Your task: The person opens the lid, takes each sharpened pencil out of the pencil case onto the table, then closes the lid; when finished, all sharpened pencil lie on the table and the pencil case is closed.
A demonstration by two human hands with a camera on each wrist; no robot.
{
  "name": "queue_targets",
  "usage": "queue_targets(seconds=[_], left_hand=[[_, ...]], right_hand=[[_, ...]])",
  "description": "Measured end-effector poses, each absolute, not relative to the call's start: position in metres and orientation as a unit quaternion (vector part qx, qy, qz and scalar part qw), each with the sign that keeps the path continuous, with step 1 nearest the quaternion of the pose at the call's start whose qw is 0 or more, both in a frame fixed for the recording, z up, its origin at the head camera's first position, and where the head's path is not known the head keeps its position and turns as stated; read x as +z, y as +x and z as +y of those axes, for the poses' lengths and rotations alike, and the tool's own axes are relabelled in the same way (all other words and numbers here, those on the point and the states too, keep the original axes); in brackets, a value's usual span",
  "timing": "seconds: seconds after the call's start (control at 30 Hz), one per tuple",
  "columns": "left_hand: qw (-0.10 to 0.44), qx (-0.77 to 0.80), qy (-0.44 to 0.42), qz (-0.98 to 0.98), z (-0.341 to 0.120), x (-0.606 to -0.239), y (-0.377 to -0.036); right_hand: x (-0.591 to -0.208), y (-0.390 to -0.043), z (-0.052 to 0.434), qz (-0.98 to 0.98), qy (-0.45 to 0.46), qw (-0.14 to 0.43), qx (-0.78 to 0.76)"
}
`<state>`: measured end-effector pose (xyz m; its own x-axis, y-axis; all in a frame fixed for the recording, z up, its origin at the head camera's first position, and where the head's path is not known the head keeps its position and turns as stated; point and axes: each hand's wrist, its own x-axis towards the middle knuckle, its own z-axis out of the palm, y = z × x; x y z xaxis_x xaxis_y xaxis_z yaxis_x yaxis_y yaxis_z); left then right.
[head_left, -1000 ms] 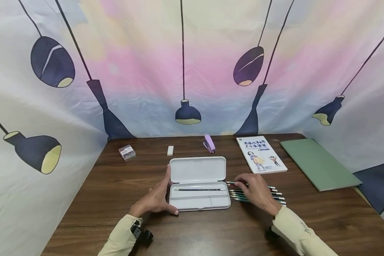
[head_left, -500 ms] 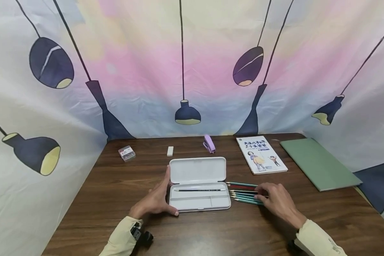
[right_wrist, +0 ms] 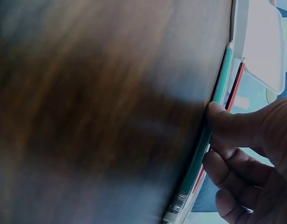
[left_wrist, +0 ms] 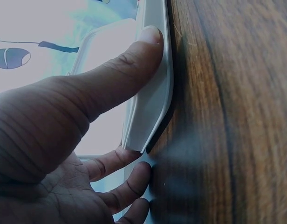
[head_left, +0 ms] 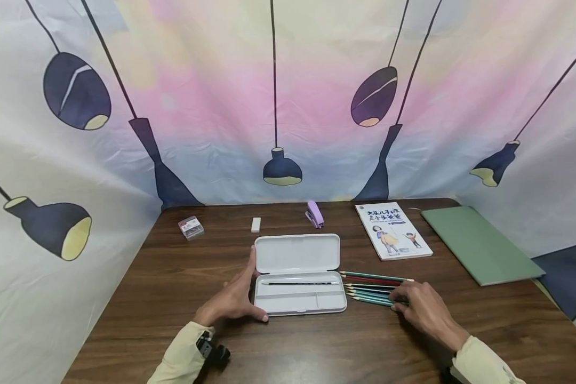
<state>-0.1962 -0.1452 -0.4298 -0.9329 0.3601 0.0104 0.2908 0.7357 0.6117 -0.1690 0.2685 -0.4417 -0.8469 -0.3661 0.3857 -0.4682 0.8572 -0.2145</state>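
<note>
An open white pencil case (head_left: 297,250) lies mid-table with one dark pencil (head_left: 300,283) in its tray. My left hand (head_left: 242,293) braces the case's left end: straight fingers lie along the side and the thumb (left_wrist: 134,60) lies on the front rim of the case (left_wrist: 150,112). Several green and red pencils (head_left: 369,290) lie in a row right of the case. My right hand (head_left: 400,300) is at their right ends. In the right wrist view its thumb (right_wrist: 222,119) and curled fingers pinch the nearest green pencil (right_wrist: 206,144) on the table.
Along the back stand a small clear box (head_left: 190,226), a white eraser (head_left: 255,224) and a purple stapler (head_left: 314,214). A picture book (head_left: 392,230) and a green folder (head_left: 480,245) lie at the right. Fabric walls enclose three sides of the table (head_left: 173,277).
My right hand has slid right along the pencil row, from near the tips to the far ends, and curled onto the nearest pencil. The left hand and case stayed put.
</note>
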Motion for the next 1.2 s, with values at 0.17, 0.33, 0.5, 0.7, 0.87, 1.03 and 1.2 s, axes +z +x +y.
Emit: queue_targets(seconds=[0.17,0.33,0.5,0.7,0.87,1.03,1.2], left_hand=[[0.056,0.315,0.176,0.931,-0.145,-0.429,-0.197],[0.052,0.314,0.178,0.931,-0.145,-0.429,-0.196],[0.051,0.311,0.174,0.933,-0.144,-0.43,-0.197],[0.054,0.317,0.174,0.931,-0.144,-0.429,-0.196],[0.055,0.315,0.171,0.932,-0.144,-0.429,-0.195],[0.058,0.313,0.164,0.934,-0.145,-0.429,-0.195],[0.058,0.315,0.158,0.934,-0.144,-0.429,-0.196]], right_hand=[[-0.443,-0.168,0.27,-0.938,0.27,0.195,0.1],[-0.445,-0.167,0.271,-0.921,0.318,0.224,0.04],[-0.446,-0.165,0.271,-0.923,0.315,0.217,0.041],[-0.445,-0.166,0.272,-0.93,0.305,0.201,0.046],[-0.444,-0.166,0.275,-0.925,0.309,0.213,0.066],[-0.432,-0.17,0.274,-0.919,0.302,0.221,0.121],[-0.418,-0.181,0.264,-0.916,0.287,0.231,0.159]])
